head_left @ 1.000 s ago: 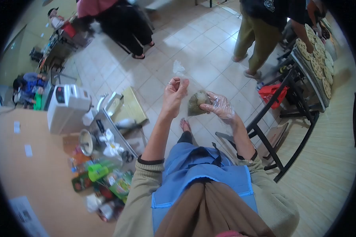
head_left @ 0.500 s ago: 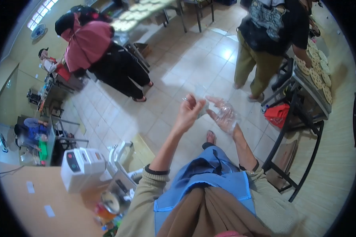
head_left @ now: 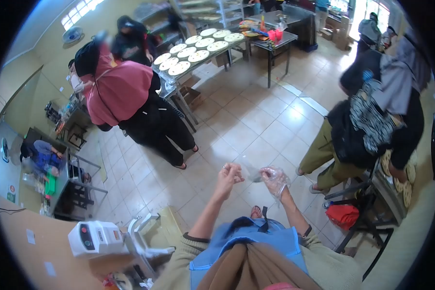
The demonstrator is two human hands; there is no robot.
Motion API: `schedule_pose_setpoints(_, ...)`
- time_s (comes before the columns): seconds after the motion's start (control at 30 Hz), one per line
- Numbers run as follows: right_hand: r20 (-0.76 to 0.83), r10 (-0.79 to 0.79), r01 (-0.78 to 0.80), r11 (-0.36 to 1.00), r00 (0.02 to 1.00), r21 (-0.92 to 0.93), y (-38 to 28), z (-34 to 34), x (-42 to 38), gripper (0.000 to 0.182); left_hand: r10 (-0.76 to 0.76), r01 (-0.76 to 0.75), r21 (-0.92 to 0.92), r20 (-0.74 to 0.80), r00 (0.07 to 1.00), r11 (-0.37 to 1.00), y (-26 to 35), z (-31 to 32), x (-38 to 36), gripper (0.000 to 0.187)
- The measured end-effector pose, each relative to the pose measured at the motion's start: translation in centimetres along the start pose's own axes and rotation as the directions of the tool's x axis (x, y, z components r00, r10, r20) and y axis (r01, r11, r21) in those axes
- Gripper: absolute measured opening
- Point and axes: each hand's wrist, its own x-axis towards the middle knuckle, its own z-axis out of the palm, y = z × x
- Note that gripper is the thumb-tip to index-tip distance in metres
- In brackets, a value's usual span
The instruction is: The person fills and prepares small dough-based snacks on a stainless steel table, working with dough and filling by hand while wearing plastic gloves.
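Observation:
My right hand (head_left: 274,181) wears a loose, clear plastic glove, its fingers closed in a pinch on a second piece of thin, see-through plastic (head_left: 249,169). That piece looks like another disposable glove, hanging between my hands above the floor. My left hand (head_left: 229,180) is bare, with a ring on one finger. Its fingers are curled at the near edge of the plastic and seem to grip it; the exact contact is hard to see. Below both hands is my blue apron (head_left: 246,241).
Rounds of flat dough (head_left: 198,55) lie on a long table ahead. A person in a pink top (head_left: 121,92) stands left; another (head_left: 372,116) leans over flatbreads (head_left: 408,181) at right. A white machine (head_left: 97,238), a white chair (head_left: 150,234) and a red bag (head_left: 342,215) are nearby.
My view has tilted up, showing more of the room. The right hand's fingers, spread before, have closed on the plastic. More of the clear plastic shows between my hands.

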Motion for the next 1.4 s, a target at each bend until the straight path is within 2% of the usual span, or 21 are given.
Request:
schedule_pose_setpoints(0.03, 0.017, 0.02, -0.02, 1.0, 1.0, 0.001, 0.6, -0.1, 1.5, 0.015, -0.082, 0.081, -0.039, -0.014, 0.997, 0.996, 1.3, 0.1, 1.0, 0.023)
schedule_pose_setpoints(0.1, 0.055, -0.103, 0.105, 0.993, 0.993, -0.045, 1.1, -0.2, 4.4, 0.016, -0.22, 0.217, -0.122, -0.019, 0.975, 0.969, 3.9, 0.6, 3.3, 0.028)
schedule_pose_setpoints(0.13, 0.073, -0.147, 0.152, 0.986, 0.986, -0.068, 1.6, 0.0, 5.8, 0.016, -0.31, 0.312, -0.085, 0.027, 0.95, 0.946, 4.3, 0.5, 4.9, 0.04)
schedule_pose_setpoints(0.23, 0.108, -0.174, 0.187, 0.975, 0.979, -0.123, 2.9, 0.7, 9.8, 0.018, -0.301, 0.283, 0.176, 0.084, 0.95, 0.943, 4.6, 1.3, 9.4, 0.045)
schedule_pose_setpoints(0.3, 0.083, -0.189, 0.199, 0.971, 0.978, -0.131, 3.6, 0.9, 12.3, 0.016, -0.283, 0.257, 0.187, 0.126, 0.951, 0.948, 4.6, 1.4, 12.7, 0.042)
schedule_pose_setpoints(0.37, 0.052, -0.073, 0.078, 0.993, 0.996, -0.088, 4.9, 1.2, 14.9, 0.014, -0.235, 0.198, 0.209, 0.169, 0.957, 0.958, 4.8, 1.1, 16.2, 0.039)
schedule_pose_setpoints(0.4, 0.032, -0.016, 0.018, 0.998, 0.999, -0.065, 5.7, 1.4, 16.5, 0.013, -0.233, 0.204, 0.146, 0.22, 0.947, 0.968, 5.3, 1.0, 17.7, 0.036)
schedule_pose_setpoints(0.5, -0.068, 0.012, -0.026, 0.978, 0.998, -0.207, 7.8, 2.7, 21.2, 0.013, -0.366, 0.279, 0.269, 0.365, 0.856, 0.922, 7.0, 0.9, 22.1, 0.035)
schedule_pose_setpoints(0.53, -0.084, 0.018, -0.034, 0.982, 0.996, -0.183, 7.9, 3.0, 22.7, 0.012, -0.38, 0.272, 0.32, 0.351, 0.856, 0.907, 8.9, 1.5, 22.9, 0.032)
schedule_pose_setpoints(0.67, -0.116, 0.041, -0.053, 0.993, 0.992, -0.103, 10.1, 4.5, 29.2, 0.011, -0.311, 0.175, 0.322, 0.44, 0.843, 0.93, 7.4, -0.2, 31.2, 0.031)
schedule_pose_setpoints(0.77, -0.152, 0.104, -0.106, 0.994, 0.983, -0.006, 9.8, 5.3, 34.0, 0.013, -0.243, -0.087, 0.527, 0.525, 0.816, 0.845, 8.7, -1.1, 36.1, 0.033)
schedule_pose_setpoints(0.9, -0.204, 0.149, -0.121, 0.982, 0.968, 0.142, 9.4, 6.8, 38.6, 0.013, -0.072, -0.341, 0.648, 0.523, 0.849, 0.681, 9.2, -0.6, 40.0, 0.026)
schedule_pose_setpoints(0.93, -0.209, 0.139, -0.104, 0.98, 0.968, 0.17, 9.7, 7.3, 40.2, 0.012, 0.054, -0.432, 0.673, 0.505, 0.862, 0.6, 8.7, -0.7, 41.2, 0.025)
schedule_pose_setpoints(0.97, -0.21, 0.128, -0.087, 0.977, 0.969, 0.196, 10.3, 7.6, 41.5, 0.011, 0.073, -0.416, 0.663, 0.48, 0.874, 0.622, 8.5, -1.0, 42.8, 0.025)
schedule_pose_setpoints(1.0, -0.215, 0.208, -0.131, 0.936, 0.954, 0.327, 10.9, 8.2, 43.3, 0.01, 0.092, -0.396, 0.652, 0.449, 0.889, 0.647, 8.7, -1.0, 44.2, 0.026)
schedule_pose_setpoints(1.1, -0.166, 0.347, -0.286, 0.907, 0.923, 0.308, 11.9, 7.4, 47.3, 0.011, 0.087, -0.393, 0.663, 0.445, 0.891, 0.637, 9.2, -1.4, 47.9, 0.03)
schedule_pose_setpoints(1.17, -0.161, 0.369, -0.295, 0.886, 0.915, 0.357, 12.4, 7.2, 50.2, 0.011, 0.104, -0.414, 0.663, 0.455, 0.885, 0.624, 9.0, -1.7, 50.1, 0.033)
schedule_pose_setpoints(1.2, -0.128, 0.408, -0.334, 0.86, 0.904, 0.385, 12.5, 7.1, 52.0, 0.011, 0.045, -0.367, 0.681, 0.441, 0.896, 0.634, 8.9, -1.5, 51.5, 0.036)
schedule_pose_setpoints(1.3, -0.042, 0.43, -0.359, 0.8, 0.902, 0.48, 15.7, 6.8, 57.5, 0.012, 0.143, -0.301, 0.555, 0.309, 0.94, 0.776, 7.5, -0.1, 57.3, 0.036)
schedule_pose_setpoints(1.33, -0.018, 0.418, -0.351, 0.785, 0.908, 0.51, 17.0, 6.2, 59.5, 0.013, 0.075, -0.177, 0.554, 0.201, 0.977, 0.813, 7.8, 0.6, 59.1, 0.029)
schedule_pose_setpoints(1.4, 0.038, 0.436, -0.38, 0.736, 0.899, 0.561, 18.6, 4.4, 63.3, 0.014, -0.036, -0.059, 0.452, 0.198, 0.98, 0.89, 7.5, 1.2, 63.3, 0.025)
